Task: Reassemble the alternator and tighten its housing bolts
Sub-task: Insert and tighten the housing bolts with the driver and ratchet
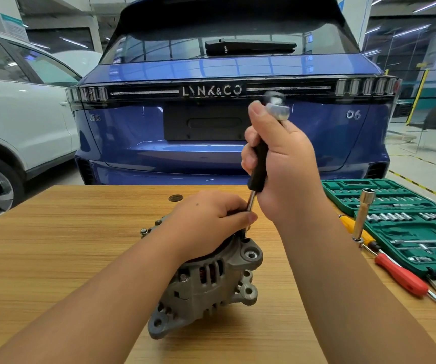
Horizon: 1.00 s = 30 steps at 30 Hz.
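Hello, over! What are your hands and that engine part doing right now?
Right hand grips the driver, upright over a bolt. Left hand steadies its shaft atop the alternator. Nothing in the way.

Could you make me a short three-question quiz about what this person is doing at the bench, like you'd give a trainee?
1. True or false: the right hand grips the black handle of the driver that stands nearly upright over the alternator.
2. What does the left hand do? A) rests flat on the table, B) holds the top of the alternator and pinches the driver's metal shaft, C) lifts the red screwdriver.
3. Fill in: the open green socket set case lies on the person's ____ side of the wooden table.

Key: 1 true; 2 B; 3 right.
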Tool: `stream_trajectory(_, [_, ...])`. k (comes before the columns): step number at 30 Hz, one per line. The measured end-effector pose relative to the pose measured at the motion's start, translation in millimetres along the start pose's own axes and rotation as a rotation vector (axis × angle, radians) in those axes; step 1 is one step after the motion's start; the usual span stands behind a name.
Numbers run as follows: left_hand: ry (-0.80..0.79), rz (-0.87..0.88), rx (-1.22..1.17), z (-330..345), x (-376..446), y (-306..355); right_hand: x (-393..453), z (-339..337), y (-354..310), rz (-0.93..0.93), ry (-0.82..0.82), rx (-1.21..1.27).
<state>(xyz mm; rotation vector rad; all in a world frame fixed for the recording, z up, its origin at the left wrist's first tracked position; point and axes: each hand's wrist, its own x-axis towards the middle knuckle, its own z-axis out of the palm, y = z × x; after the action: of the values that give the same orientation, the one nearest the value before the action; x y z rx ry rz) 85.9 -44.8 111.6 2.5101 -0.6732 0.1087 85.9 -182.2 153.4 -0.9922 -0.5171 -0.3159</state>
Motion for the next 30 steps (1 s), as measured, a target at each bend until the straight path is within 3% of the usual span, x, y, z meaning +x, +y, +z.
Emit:
stream_trajectory(3, [0.005,-0.011,-0.031,-0.4,0.0,-1.8,-1.0,-0.1,1.6,-0.002,-0.155,0.123])
stream_trajectory(8, [0.007,-0.016,-0.034,-0.4,0.0,-2.0,-1.1,1.0,10.7,-0.134,-0.185,0.04])
stream_trajectory(17, [0.007,-0.004,-0.061,-1.7,-2.3,0.2,-1.1,-6.2,8.5,0.023,-0.314,0.259])
stream_trajectory(22, [0.008,0.0,-0.048,-1.8,-2.4,0.2,-0.9,1.3,5.8,0.041,-0.228,0.16])
stream_trajectory(27, [0.007,-0.003,0.011,0.1,-1.1,1.2,-0.3,-0.5,2.2,-0.067,0.03,-0.079])
stream_trajectory(30, [0.004,-0.009,-0.015,-0.5,-0.4,-0.5,-0.8,-1.5,0.9,0.037,-0.063,0.043])
